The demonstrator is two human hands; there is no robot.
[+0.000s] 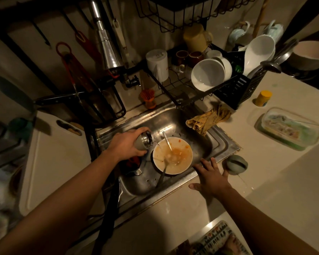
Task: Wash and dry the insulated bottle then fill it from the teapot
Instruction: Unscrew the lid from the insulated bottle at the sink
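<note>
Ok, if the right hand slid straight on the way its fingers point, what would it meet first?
Probably the soup-stained white bowl in the steel sink: the right hand is spread open at the sink's front edge, fingers aimed inward near the bowl's right rim. Depth is unclear.

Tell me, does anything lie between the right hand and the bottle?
Yes: the dirty bowl with a spoon sits in the sink between the right hand at its rim and the bottle gripped by the left hand.

Dirty bowl (spoon inside) in sink.
</note>
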